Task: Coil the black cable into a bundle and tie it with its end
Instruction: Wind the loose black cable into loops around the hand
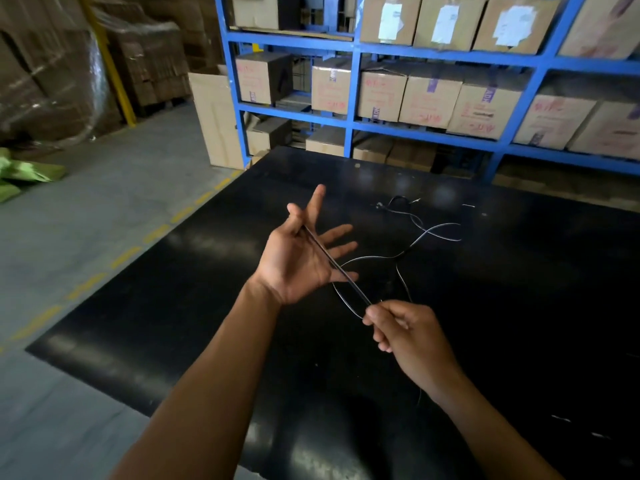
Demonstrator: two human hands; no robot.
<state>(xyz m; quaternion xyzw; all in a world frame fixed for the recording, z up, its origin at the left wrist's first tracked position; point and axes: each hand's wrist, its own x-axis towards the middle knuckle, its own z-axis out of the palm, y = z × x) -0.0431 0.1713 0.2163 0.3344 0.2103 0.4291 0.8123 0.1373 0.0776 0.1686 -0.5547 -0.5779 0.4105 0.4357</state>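
A thin black cable (pixel 429 233) lies in loose loops on the glossy black table (pixel 173 306), its far end near the table's back. My left hand (pixel 298 261) is raised palm-up with fingers spread, and the cable is pinned between thumb and index finger and runs taut across the palm. My right hand (pixel 405 327) is below and to the right, its fingers pinched shut on the same cable. The stretch between both hands is straight. A slack loop hangs under that stretch and trails back to the loops on the table.
Blue steel shelving (pixel 353 98) packed with cardboard boxes (pixel 429 98) stands behind the table. Wrapped pallets of cartons (pixel 52 81) and a yellow post (pixel 114 71) are at the far left. A grey floor (pixel 104 202) with a dashed yellow line borders the table's left edge.
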